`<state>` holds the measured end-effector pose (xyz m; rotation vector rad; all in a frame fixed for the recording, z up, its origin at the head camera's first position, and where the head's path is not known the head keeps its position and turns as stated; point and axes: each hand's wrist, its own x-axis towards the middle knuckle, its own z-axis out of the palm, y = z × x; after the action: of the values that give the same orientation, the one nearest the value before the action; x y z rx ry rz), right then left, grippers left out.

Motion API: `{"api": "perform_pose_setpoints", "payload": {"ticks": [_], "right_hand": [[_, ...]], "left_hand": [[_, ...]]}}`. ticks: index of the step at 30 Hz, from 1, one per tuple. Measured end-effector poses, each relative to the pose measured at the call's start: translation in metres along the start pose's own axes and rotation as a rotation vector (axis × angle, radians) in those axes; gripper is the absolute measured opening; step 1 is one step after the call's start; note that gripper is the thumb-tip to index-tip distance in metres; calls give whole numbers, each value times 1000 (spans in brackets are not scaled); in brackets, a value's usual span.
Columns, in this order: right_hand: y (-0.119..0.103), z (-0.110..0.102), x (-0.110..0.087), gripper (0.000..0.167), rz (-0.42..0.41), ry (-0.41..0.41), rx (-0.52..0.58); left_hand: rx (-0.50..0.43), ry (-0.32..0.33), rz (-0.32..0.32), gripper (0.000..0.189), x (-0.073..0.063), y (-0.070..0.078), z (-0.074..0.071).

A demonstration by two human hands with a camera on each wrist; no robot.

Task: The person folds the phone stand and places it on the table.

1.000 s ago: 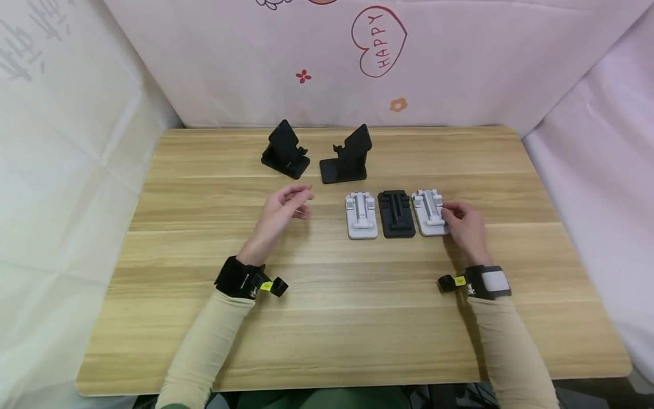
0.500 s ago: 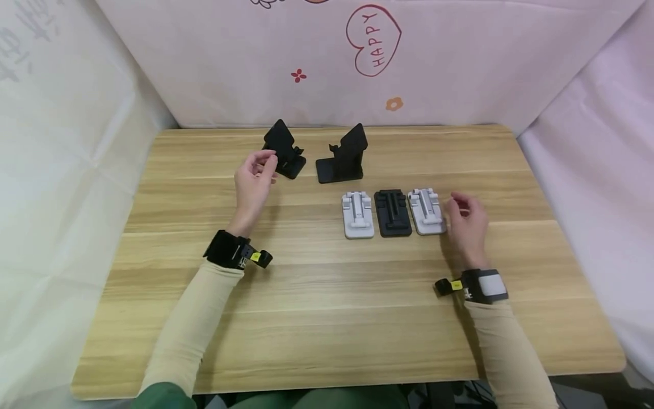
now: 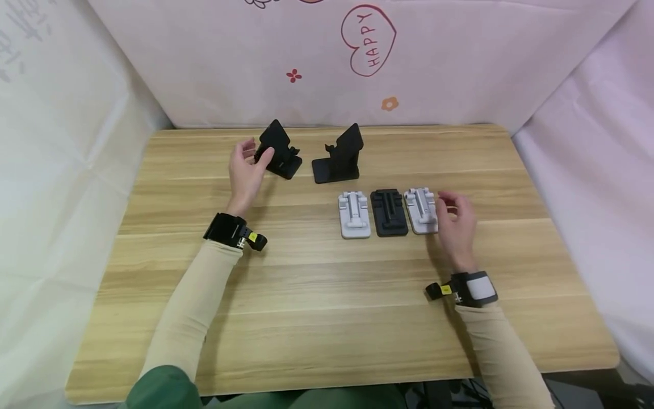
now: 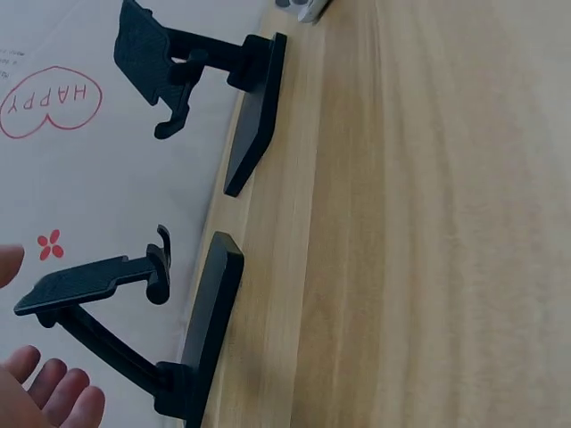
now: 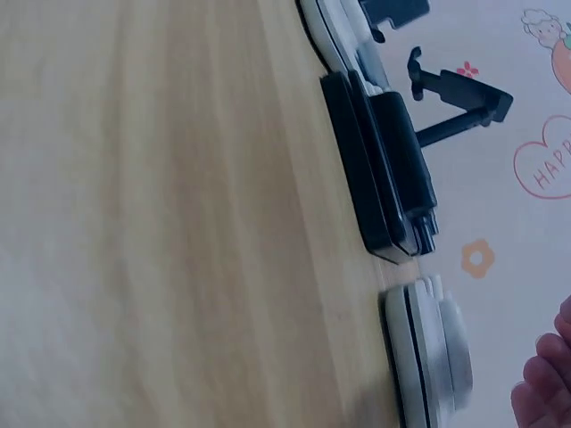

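Note:
My left hand reaches the left unfolded black phone stand, thumb in front of it and fingers behind its left side. In the left wrist view, that stand's tilted plate lies between my thumb and spread fingers, with gaps around it. A second unfolded black phone stand is to its right. My right hand hovers beside a folded white phone stand, fingers loosely bent and holding nothing. Left of that lie a folded black phone stand and another folded white one.
The wooden table carries all the stands. A white cloth with printed drawings hangs along its back edge, and white cloth flanks both sides. Each wrist wears a strapped camera.
My left hand has moved up and left to the left unfolded stand, its thumb and fingers spreading around it. My right hand has come off the white folded stand's edge and stays beside it.

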<state>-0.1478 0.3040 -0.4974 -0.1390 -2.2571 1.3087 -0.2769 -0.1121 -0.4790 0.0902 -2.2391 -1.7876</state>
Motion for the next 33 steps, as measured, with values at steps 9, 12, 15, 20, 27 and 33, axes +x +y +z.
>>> {"api": "perform_pose_setpoints", "payload": {"ticks": [9, 12, 15, 20, 27, 33], "right_hand": [[-33, 5, -12, 24, -63, -9, 60], [-36, 6, -13, 23, -70, -8, 70], [-39, 8, -13, 22, -68, -10, 79], [-39, 10, -13, 21, -90, -8, 81], [-40, 11, -14, 21, -79, -10, 103], [-40, 12, -17, 21, -46, -25, 122]], "left_hand": [[45, -133, -104, 88, 20, 0, 6], [58, -156, -120, 87, 27, -1, 9], [79, -165, -124, 82, 33, -4, 10], [144, -185, -109, 67, 37, -9, 10], [178, -173, -51, 56, 39, -12, 13], [170, -155, -37, 55, 38, -11, 16]]}}
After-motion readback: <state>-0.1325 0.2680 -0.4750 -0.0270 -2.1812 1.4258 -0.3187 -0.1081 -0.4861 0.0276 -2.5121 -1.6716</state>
